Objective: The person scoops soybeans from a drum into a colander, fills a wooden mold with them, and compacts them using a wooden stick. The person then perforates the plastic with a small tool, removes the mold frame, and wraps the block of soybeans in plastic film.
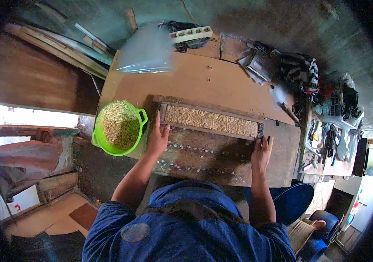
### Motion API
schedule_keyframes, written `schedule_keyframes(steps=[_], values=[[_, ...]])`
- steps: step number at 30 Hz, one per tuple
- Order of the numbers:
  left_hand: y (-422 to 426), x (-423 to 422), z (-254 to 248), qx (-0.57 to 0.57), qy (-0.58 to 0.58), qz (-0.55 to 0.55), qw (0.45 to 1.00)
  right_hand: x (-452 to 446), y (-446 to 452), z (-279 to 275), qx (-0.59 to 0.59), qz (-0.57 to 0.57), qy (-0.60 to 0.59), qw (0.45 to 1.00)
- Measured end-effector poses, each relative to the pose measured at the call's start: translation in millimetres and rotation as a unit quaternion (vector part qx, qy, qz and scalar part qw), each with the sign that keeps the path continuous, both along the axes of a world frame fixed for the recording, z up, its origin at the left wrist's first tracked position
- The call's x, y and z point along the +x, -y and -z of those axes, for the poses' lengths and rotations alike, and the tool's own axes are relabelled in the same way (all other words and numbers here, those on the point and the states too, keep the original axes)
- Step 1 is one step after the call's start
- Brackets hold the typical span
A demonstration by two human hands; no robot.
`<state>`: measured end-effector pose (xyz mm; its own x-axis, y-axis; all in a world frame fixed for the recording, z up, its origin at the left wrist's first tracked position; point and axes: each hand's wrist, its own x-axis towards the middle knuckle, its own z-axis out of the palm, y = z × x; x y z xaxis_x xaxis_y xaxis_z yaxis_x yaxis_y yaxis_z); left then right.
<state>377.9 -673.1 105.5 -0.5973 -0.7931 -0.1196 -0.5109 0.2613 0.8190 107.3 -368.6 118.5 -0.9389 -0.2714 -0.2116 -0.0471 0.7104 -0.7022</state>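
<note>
A long, narrow wooden frame (pixel 212 131) lies across the worktable, filled with an even layer of pale, bean-like pieces (pixel 212 120). My left hand (pixel 157 136) grips its left end, fingers along the outside and thumb by the near edge. At the opposite end, my right hand (pixel 261 153) holds the near right corner between thumb and fingers. Beside my left hand stands a lime-green colander-like basin (pixel 117 153) with two handles, holding a heap of similar pale pieces (pixel 118 120). Part of each hand's grip is hidden.
Under the frame is a dark wooden board (pixel 212 163) dotted with pale spots. Clear plastic sheets (pixel 146 50) and a white power strip (pixel 191 34) lie at the table's back. Papers (pixel 256 67) and dark bags (pixel 299 70) sit back right; a blue barrel (pixel 294 201) stands near right.
</note>
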Motion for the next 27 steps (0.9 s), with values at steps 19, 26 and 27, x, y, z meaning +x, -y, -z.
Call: schedule_keyframes(steps=[19,26,27], values=[[3.5,1.5,20.4,-0.032,-0.044,0.014,0.998,0.8,-2.1,5.9,0.023,0.001,-0.027,0.999],[2.9,1.7,2.2,-0.029,-0.073,0.010,0.997,-2.1,-10.2,31.0,-0.160,0.052,-0.064,0.984],[3.1,2.7,-4.1,-0.042,-0.079,0.008,0.996,-2.1,-11.2,27.6,-0.207,0.065,-0.060,0.974]])
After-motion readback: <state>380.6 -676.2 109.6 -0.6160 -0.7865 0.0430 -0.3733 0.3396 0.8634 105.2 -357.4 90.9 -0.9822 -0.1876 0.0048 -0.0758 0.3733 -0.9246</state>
